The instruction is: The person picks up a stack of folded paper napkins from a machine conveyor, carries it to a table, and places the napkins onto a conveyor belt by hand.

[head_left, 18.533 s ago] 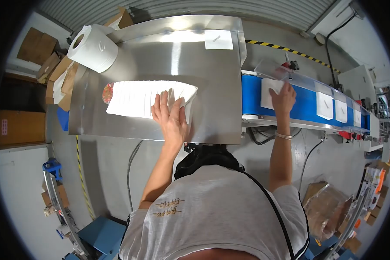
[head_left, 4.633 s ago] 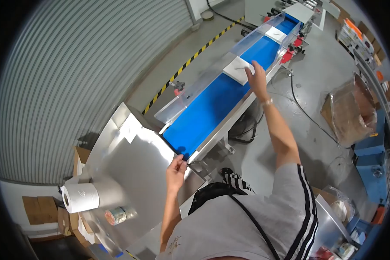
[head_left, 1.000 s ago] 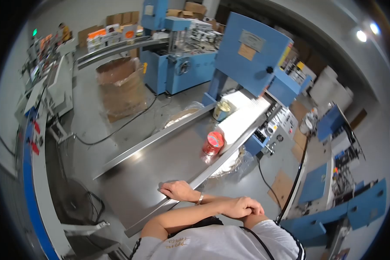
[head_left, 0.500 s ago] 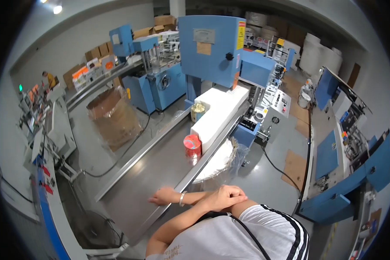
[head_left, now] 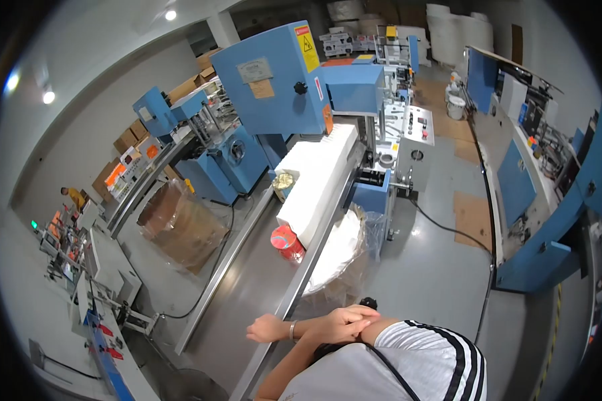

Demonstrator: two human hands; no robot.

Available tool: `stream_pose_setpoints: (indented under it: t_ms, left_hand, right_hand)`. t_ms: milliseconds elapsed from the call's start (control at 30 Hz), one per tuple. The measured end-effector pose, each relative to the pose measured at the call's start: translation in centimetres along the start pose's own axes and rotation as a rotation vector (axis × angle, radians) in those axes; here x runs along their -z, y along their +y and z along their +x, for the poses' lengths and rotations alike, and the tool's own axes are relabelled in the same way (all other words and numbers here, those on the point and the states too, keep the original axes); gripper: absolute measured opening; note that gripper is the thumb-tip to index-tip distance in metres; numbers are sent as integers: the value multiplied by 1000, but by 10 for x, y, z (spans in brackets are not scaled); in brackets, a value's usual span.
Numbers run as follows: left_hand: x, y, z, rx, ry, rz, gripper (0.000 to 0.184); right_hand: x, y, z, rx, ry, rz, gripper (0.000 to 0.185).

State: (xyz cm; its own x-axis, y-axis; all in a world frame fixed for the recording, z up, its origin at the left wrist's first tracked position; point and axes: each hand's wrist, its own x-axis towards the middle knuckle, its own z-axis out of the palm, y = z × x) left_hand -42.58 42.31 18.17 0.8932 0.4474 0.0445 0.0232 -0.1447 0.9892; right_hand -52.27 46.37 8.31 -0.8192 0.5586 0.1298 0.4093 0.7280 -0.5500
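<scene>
My right hand [head_left: 267, 329], with a bracelet at its wrist, rests at the near rail of a metal chute [head_left: 235, 295]. Its fingers are curled with nothing visible in them. My left arm crosses over the right one, and my left hand [head_left: 352, 322] lies on my right arm near the elbow, fingers laid along it, holding no object. Beyond the hands, a red can [head_left: 288, 243] stands on the chute against the front of a long white paper stack [head_left: 319, 190]. Another can [head_left: 283, 186] stands at the stack's left side.
A large blue machine [head_left: 271, 83] stands over the stack's far end. Right of the chute is a plastic-lined container of white material [head_left: 334, 257]. A plastic-lined carton [head_left: 184, 227] and a conveyor [head_left: 107, 364] are at left. A distant person [head_left: 73, 198] is at far left.
The view has swung from the conveyor and metal table to the chute, then further right. My hands have left the conveyor and table, and my arms are now crossed.
</scene>
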Motion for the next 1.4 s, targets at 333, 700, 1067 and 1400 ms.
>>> stream_pose_setpoints:
  t_ms: [333,700,1067,1400]
  left_hand:
    - [-1,12,-19,-43,176,289,34]
    - [56,6,-98,331,531,237,25]
    - [109,-142,-233,172,1932,99,17]
    - [116,-137,-235,366,1876,-79,24]
  right_hand:
    - [-3,2,0,-13,12,-46,37]
    - [-63,35,8,-104,198,434,26]
    - [19,-12,3,8,-3,-156,34]
    - [15,-10,0,21,32,-131,34]
